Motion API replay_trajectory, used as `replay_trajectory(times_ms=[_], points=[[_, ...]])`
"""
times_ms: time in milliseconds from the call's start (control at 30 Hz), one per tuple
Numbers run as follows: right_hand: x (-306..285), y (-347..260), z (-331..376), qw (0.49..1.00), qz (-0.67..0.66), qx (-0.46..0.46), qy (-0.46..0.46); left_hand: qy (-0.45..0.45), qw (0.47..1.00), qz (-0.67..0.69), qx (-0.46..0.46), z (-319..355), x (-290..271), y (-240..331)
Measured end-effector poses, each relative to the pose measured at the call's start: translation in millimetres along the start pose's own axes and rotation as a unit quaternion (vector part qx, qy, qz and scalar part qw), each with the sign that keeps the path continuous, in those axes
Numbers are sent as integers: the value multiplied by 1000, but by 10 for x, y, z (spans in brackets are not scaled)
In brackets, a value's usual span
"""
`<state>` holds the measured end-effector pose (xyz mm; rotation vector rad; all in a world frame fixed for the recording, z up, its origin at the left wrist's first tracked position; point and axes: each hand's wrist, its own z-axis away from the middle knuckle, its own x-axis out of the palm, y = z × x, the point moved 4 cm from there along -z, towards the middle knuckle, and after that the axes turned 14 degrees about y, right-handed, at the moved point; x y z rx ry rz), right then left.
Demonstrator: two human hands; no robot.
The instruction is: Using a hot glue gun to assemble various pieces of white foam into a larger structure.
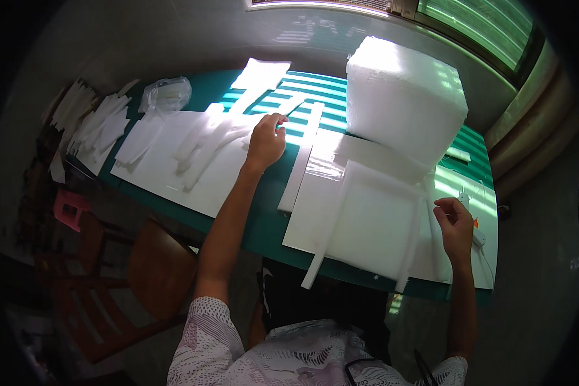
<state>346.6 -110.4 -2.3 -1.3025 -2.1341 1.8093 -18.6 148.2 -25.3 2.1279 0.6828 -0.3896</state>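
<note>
My left hand (pixel 267 140) hovers over the green table beside a pile of white foam strips (pixel 202 148), its fingers loosely bent and apart with nothing seen in them. At the right, my right hand (pixel 455 224) is half curled, thumb and fingertips slightly apart, and also looks bare. It is close to a foam strip (pixel 435 238) along the right side of a flat white foam sheet (pixel 376 215). Another strip (pixel 328 238) lies along that sheet's left side and juts past the table's front edge. Just right of my right hand lies a white corded tool (pixel 478 238) with an orange part.
A big white foam block (pixel 405 96) stands behind the sheet. A long narrow strip (pixel 302 157) lies left of it. Farther left are a clear plastic bag (pixel 165 94) and more stacked strips (pixel 100 128). Wooden chairs (pixel 161 270) and a pink stool (pixel 71 209) stand below.
</note>
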Motion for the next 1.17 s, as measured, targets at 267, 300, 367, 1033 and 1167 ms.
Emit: replay_trajectory(times_ms=[267, 300, 367, 1033, 1167], points=[[-91, -44, 153, 998, -54, 38, -8, -10, 972, -230, 49, 51, -186, -463], [-104, -36, 160, 998, -52, 41, -4, -2, 970, -233, 63, 87, -186, -407], [-122, -46, 180, 998, -60, 24, -9, -3, 971, -230, 72, 170, -174, -252], [-323, 19, 361, 1000, -1, 22, 11, -144, 982, -118, -37, 431, -272, 247], [-340, 108, 370, 1000, 0, 28, 7, -158, 979, -131, -13, 511, -399, 109]])
